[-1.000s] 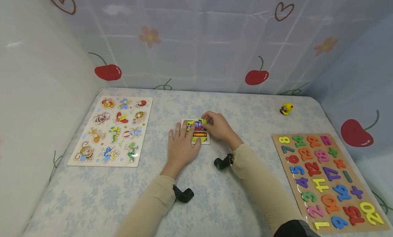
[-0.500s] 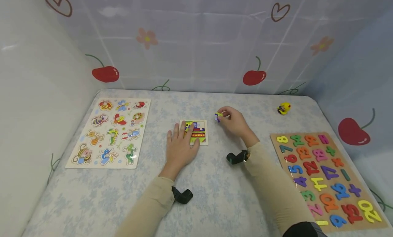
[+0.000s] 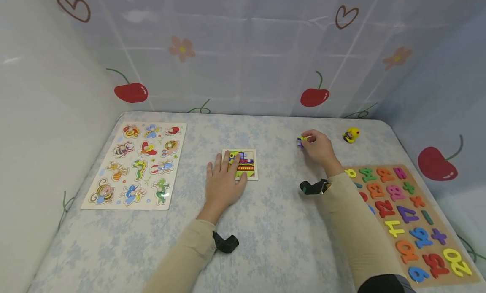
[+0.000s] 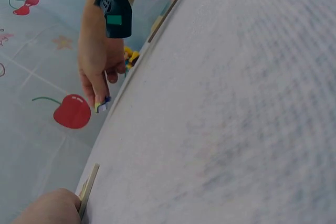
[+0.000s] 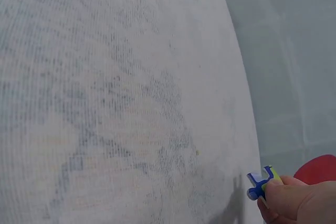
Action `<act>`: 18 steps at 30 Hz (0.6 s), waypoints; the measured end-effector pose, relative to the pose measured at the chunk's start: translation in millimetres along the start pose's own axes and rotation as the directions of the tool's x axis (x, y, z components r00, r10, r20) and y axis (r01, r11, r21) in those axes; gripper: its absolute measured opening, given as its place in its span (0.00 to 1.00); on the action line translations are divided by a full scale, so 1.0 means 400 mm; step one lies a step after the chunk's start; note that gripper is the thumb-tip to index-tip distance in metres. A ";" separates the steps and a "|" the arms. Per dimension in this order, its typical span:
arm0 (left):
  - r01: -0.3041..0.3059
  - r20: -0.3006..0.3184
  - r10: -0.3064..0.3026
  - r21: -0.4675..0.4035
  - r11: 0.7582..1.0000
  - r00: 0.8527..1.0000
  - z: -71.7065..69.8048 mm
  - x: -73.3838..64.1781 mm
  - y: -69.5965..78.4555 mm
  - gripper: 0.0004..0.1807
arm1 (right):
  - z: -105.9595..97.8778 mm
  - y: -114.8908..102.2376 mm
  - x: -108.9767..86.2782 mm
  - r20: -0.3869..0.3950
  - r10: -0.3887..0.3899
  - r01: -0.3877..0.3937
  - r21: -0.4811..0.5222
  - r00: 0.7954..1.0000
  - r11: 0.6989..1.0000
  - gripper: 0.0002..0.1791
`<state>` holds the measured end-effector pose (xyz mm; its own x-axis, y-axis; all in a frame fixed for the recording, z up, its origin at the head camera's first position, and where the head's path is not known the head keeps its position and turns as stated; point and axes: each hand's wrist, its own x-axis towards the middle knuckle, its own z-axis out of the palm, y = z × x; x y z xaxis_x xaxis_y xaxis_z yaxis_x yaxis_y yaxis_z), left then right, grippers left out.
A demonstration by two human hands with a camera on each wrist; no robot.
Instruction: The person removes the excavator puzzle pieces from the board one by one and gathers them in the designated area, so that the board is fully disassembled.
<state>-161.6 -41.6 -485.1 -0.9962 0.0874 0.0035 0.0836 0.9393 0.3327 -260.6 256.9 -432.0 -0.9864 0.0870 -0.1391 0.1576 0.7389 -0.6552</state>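
The right hand (image 3: 319, 149) has just travelled further from the left hand (image 3: 225, 185), carrying a small blue-and-yellow interlocking jigsaw piece (image 5: 258, 186). 1.0 s ago its fingers were at the puzzle; 0.5 s ago it held the piece slightly to the right of it; now the piece is well apart from the left hand. The right hand pinches the piece between thumb and fingers, near a small yellow toy figure with dark parts (image 3: 351, 135) just beyond that hand. Whether the piece touches the white-and-blue patterned tabletop (image 3: 277, 225) I cannot tell.

The left hand has stayed put, fingers extended and spread, gripping nothing, partly covering the square cream-bordered jigsaw puzzle (image 3: 256, 166) with its brightly coloured vehicle picture. The puzzle lies under and just ahead of it.

For the work in hand, I judge that 1 piece is now separated from the puzzle; the pale patch at the upper right, beyond the left fingertips, is probably its gap, though too small to be sure.
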 end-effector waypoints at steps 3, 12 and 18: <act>0.000 -0.003 0.000 -0.004 1.000 1.000 0.001 0.000 0.001 0.37 | -0.005 0.016 0.002 -0.006 0.013 -0.013 -0.017 1.000 1.000 0.17; 0.006 -0.002 -0.006 -0.008 1.000 1.000 0.000 -0.001 0.003 0.37 | 0.007 0.030 0.010 -0.042 -0.004 0.001 -0.065 0.999 0.998 0.15; 0.000 -0.012 0.000 -0.013 1.000 1.000 0.004 0.000 0.001 0.37 | 0.011 0.032 0.011 -0.059 -0.038 0.030 -0.128 0.998 0.991 0.15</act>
<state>-161.7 -40.5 -486.4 -0.9964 0.0830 0.0148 0.0830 0.9348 0.3453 -262.6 263.8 -444.3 -0.9927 0.0982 -0.0705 0.1208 0.8207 -0.5584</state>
